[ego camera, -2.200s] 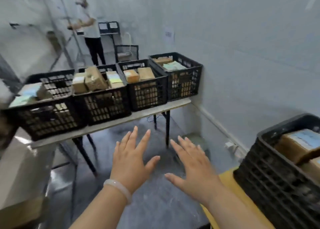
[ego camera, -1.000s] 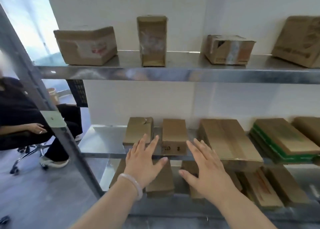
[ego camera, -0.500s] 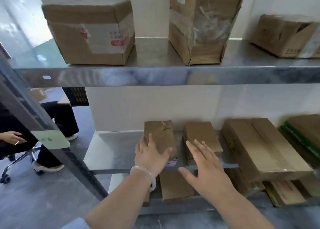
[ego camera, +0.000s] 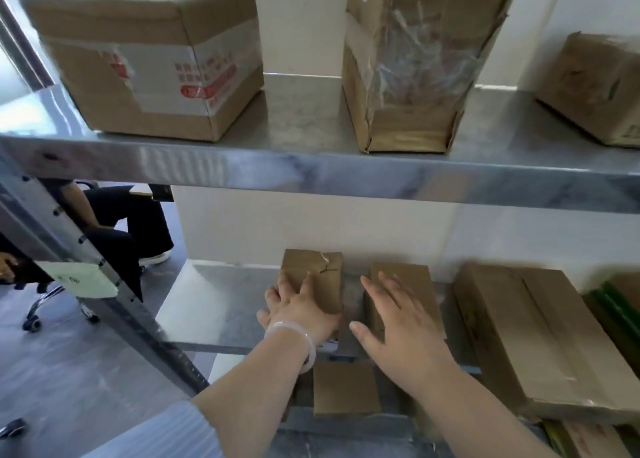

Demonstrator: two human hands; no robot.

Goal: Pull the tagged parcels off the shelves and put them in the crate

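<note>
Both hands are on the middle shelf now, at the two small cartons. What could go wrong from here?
1. The left hand lies flat on the small torn-top carton; dragged by that torn flap, it may rip further.
2. The right hand covers the neighbouring carton without gripping; no tag shows, so the wrong parcel may be pulled.
3. The upper shelf edge hangs overhead; a lifted carton may knock it.

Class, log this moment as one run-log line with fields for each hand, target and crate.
left hand: on small parcel, middle shelf | right hand: open, over neighbouring parcel | crate: out of view
</note>
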